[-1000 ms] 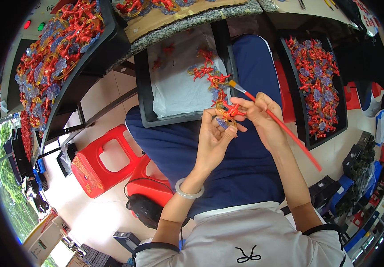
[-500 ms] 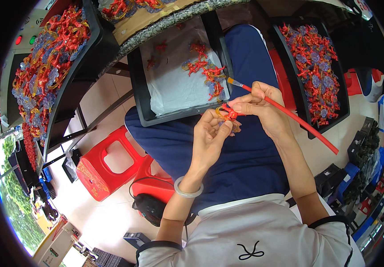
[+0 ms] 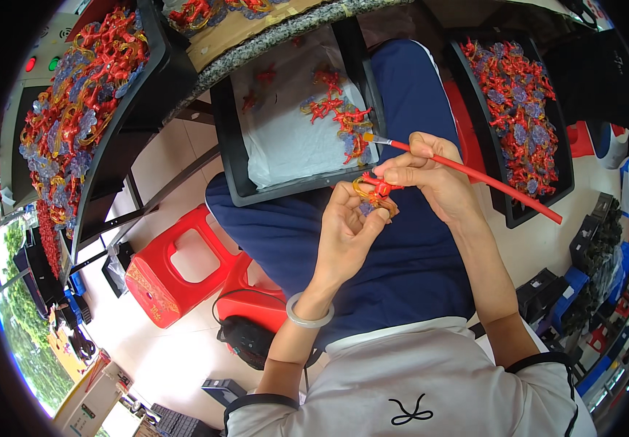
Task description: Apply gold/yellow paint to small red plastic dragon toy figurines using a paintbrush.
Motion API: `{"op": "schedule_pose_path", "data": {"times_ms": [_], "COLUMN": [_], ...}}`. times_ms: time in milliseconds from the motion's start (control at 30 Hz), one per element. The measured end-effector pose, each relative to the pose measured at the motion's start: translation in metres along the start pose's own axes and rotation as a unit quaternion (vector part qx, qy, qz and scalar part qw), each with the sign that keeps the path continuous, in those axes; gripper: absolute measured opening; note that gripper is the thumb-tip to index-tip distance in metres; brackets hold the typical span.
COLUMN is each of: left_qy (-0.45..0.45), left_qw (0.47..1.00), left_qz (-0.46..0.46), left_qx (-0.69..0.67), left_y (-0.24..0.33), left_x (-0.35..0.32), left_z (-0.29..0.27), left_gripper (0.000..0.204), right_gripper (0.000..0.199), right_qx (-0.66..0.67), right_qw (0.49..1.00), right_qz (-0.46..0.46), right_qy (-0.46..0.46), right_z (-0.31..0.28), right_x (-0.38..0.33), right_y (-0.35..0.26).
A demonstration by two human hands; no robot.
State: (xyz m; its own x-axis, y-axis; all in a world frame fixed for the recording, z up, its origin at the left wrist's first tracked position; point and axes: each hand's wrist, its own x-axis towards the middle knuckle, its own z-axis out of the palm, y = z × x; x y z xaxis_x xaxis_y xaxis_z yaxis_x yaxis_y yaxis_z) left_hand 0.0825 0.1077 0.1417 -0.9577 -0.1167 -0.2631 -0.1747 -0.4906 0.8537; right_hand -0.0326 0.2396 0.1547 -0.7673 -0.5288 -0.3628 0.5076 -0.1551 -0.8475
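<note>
Above my lap, a small red figurine [image 3: 382, 191] with a yellow translucent loop and a purplish base is held between both hands. The fingers and thumb of my left hand [image 3: 349, 229] close round its lower part. My right hand [image 3: 431, 178] pinches its upper part between thumb and forefinger. Tucked in that same right hand is a red-handled paintbrush [image 3: 493, 183], its yellowish bristles pointing left over the tray's corner. Just beyond my hands, a black tray [image 3: 285, 189] lined with white sheeting rests across my lap. Several similar figurines [image 3: 340, 115] lie along its right side.
A black tray heaped with figurines [image 3: 522, 120] stands to the right, and another heap [image 3: 85, 109] fills a tray at the upper left. A granite-edged table [image 3: 256, 42] borders the far side. Red stools [image 3: 176, 266] stand at the lower left.
The paintbrush has tilted, its handle end dropping and shifting slightly right, its bristles moving left. My left thumb has slid a little right along the figurine. Both hands keep their hold.
</note>
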Motion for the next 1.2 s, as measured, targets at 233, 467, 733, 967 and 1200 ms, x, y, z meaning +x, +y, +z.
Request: {"op": "schedule_pose_path", "data": {"times_ms": [233,467,733,967,1200], "left_qy": [0.032,0.116,0.135,0.14,0.14], "left_qw": [0.999,0.991,0.988,0.987,0.987], "left_qz": [0.011,0.061,0.059,0.06,0.04], "left_qx": [-0.008,0.036,0.044,0.049,0.072], "left_y": [-0.002,-0.001,0.001,0.004,0.008], "left_x": [0.001,0.002,0.001,-0.002,-0.002], "left_z": [0.004,0.004,0.005,0.005,0.003], "left_gripper": [0.022,0.018,0.019,0.019,0.018], "right_gripper": [0.019,0.053,0.03,0.018,0.016], "right_qx": [-0.07,-0.082,-0.338,-0.378,-0.319], "right_qw": [0.994,0.973,0.895,0.867,0.892], "right_qz": [-0.077,-0.209,-0.288,-0.32,-0.312], "right_qy": [-0.028,-0.061,-0.055,-0.065,-0.067], "right_z": [0.005,-0.012,0.0,0.006,0.003], "right_x": [-0.009,-0.036,-0.052,-0.048,-0.044], "right_y": [-0.005,-0.03,-0.032,-0.033,-0.029]}}
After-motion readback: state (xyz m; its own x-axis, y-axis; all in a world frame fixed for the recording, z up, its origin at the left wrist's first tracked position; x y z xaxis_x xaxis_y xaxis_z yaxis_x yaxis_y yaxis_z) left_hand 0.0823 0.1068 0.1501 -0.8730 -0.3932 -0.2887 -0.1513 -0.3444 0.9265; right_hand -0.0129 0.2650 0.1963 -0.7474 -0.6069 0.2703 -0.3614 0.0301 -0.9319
